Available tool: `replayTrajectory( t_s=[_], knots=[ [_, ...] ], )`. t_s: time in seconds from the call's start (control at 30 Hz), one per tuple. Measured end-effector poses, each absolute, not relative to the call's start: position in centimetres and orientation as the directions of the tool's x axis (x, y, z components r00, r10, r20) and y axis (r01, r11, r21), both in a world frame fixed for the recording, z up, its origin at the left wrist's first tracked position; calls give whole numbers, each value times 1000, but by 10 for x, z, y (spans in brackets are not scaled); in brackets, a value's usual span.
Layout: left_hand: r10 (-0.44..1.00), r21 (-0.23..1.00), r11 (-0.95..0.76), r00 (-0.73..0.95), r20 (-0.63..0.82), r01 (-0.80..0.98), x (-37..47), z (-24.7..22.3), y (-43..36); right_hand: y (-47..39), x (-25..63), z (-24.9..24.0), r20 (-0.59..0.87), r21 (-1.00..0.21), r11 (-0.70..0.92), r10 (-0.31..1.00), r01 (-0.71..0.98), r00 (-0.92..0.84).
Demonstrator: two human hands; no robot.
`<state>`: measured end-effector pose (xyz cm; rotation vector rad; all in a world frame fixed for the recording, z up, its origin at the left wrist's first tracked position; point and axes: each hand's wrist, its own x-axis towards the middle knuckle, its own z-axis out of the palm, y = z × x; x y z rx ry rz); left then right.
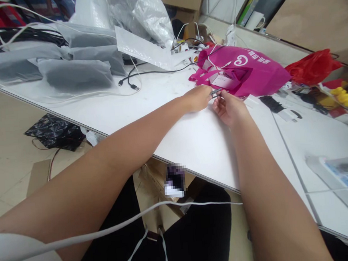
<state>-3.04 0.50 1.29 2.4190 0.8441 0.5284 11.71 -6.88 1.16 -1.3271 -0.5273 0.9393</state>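
Grasping the metal tool in the left hand, just beside the pink bag, positioning the right hand near its tip, closure impossible to tell, and ideally steadying both against the white surface.

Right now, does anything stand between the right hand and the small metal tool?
Nothing visible does: the right hand is right at the small metal tool, beside the left hand. The pink bag lies beyond, not between.

White print on a bright pink fabric carrier bag
A round curled logo beside Chinese characters, too blurred to read.
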Motion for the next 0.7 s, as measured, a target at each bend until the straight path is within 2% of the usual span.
replayTrajectory(
  t_s=[0.17, 0.33, 0.4, 0.57, 0.7],
  knots=[
    [665, 654, -637, 720, 198, 409, -28, 10, 6, -68, 114, 13, -198, -955, -36, 813, -293, 547],
    [658, 652, -653, 716, 234, 387, -23, 7, 8, -71, 110, 16, -181, -963, -31, 806, -266, 563],
    [663, 642, -656, 710, 237, 398, -24, 8, 8, -73, 109, 20, -154, -978, -33, 775, -204, 613],
    [673, 500, -682, 725, 145, 533, -30, 10, 6, -68, 119, 19, 26, -997, -41, 612, 64, 790],
    [633, 358, -744, 766, 109, 564, -34, 10, 7, -59, 134, 10, 108, -991, -5, 577, 136, 810]
  ],
)
